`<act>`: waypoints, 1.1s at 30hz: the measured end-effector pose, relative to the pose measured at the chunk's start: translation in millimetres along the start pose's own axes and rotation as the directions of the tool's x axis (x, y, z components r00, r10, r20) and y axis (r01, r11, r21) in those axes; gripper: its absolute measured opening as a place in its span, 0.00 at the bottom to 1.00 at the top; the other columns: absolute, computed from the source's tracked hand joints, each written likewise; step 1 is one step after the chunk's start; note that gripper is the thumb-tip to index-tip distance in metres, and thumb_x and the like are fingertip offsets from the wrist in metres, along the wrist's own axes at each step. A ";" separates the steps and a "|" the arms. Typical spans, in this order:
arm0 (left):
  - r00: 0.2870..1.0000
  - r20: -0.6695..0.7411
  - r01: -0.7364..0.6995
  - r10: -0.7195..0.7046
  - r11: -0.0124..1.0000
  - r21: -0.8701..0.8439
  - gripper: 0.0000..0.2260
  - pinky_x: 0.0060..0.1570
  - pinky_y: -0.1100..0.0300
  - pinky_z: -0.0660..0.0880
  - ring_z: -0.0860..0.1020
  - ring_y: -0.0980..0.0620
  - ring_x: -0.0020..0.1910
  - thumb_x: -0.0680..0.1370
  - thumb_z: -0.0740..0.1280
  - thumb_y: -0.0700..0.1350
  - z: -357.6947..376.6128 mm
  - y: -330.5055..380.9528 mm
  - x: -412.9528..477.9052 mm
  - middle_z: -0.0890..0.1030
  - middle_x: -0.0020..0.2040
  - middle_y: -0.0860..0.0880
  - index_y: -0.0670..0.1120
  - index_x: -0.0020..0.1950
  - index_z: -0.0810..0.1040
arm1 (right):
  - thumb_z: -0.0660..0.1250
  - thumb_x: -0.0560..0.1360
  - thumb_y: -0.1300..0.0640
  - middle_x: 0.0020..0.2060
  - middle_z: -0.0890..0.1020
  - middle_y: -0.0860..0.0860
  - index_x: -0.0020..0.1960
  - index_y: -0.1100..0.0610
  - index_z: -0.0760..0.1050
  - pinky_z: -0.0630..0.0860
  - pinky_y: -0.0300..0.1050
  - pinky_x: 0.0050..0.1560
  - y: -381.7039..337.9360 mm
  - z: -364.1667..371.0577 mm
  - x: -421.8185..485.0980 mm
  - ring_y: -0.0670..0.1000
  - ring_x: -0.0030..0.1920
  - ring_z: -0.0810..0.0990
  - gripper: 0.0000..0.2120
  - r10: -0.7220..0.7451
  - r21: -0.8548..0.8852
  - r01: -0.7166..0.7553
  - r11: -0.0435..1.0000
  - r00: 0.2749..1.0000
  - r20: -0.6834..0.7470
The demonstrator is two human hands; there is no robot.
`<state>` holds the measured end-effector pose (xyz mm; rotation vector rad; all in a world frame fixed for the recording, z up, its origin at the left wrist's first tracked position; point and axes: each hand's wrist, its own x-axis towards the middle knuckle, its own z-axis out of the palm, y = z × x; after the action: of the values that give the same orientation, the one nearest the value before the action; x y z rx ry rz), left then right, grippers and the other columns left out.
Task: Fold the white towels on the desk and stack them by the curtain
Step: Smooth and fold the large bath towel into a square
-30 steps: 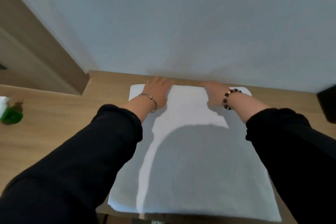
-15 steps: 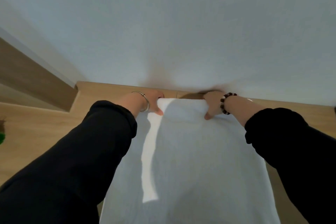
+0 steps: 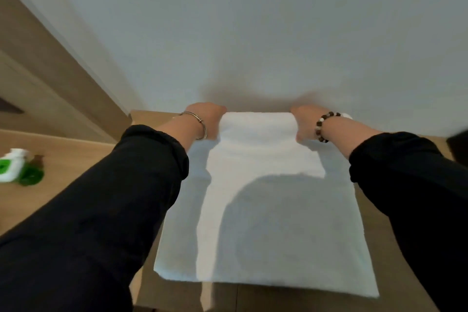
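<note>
Item: white towel, spread on the wooden worktop, its far edge raised by the wall. Left hand and right hand: each curled tight round that far edge, well apart.

Hazard, as judged: an uneven draw nearward skews the fold. The near hem, close to the worktop's rim, may slide off.

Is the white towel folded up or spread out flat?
Mostly spread out: the towel lies flat on the desk; the left hand and right hand grip its raised far edge.
</note>
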<state>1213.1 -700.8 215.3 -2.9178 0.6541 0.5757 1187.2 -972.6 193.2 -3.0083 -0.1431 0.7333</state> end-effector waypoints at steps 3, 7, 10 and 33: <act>0.972 -0.236 0.013 -0.002 0.999 0.044 0.13 0.38 0.56 0.66 0.76 0.43 0.49 0.71 0.67 0.43 -10.9 -9.6 -21.0 0.78 0.50 0.47 0.47 0.55 0.72 | 0.67 0.64 0.57 0.46 0.78 0.52 0.54 0.51 0.69 0.72 0.44 0.40 -8.1 -17.7 -20.4 0.57 0.44 0.78 0.19 -0.053 -0.064 0.038 0.997 0.966 -0.252; 0.887 -0.461 0.026 0.024 0.994 0.102 0.13 0.37 0.54 0.63 0.75 0.40 0.48 0.72 0.66 0.39 -17.6 -17.6 -54.6 0.77 0.48 0.44 0.43 0.56 0.72 | 0.67 0.67 0.61 0.46 0.78 0.55 0.53 0.56 0.70 0.67 0.48 0.44 -33.9 -39.2 -54.6 0.60 0.46 0.77 0.16 -0.152 -0.186 0.065 0.980 0.851 -0.503; 0.820 -0.571 0.029 0.030 0.995 0.094 0.14 0.36 0.53 0.62 0.74 0.40 0.45 0.69 0.67 0.36 -10.9 -18.7 -84.1 0.76 0.46 0.42 0.41 0.54 0.73 | 0.64 0.67 0.66 0.45 0.77 0.57 0.53 0.60 0.71 0.62 0.50 0.48 -53.4 -36.5 -86.6 0.60 0.46 0.75 0.14 -0.170 -0.235 0.025 0.972 0.764 -0.623; 0.670 -0.727 -0.189 0.149 0.982 0.026 0.26 0.34 0.54 0.69 0.74 0.43 0.36 0.53 0.71 0.32 171.4 33.7 -231.7 0.77 0.40 0.43 0.44 0.47 0.68 | 0.62 0.65 0.71 0.38 0.75 0.54 0.44 0.59 0.76 0.64 0.50 0.44 -88.2 187.3 -226.2 0.56 0.37 0.73 0.12 -0.190 -0.154 0.113 0.982 0.502 -0.844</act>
<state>946.4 -610.6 145.0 -3.0875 0.9915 -0.6511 893.9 -903.8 135.9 -2.9503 -0.3832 -0.8528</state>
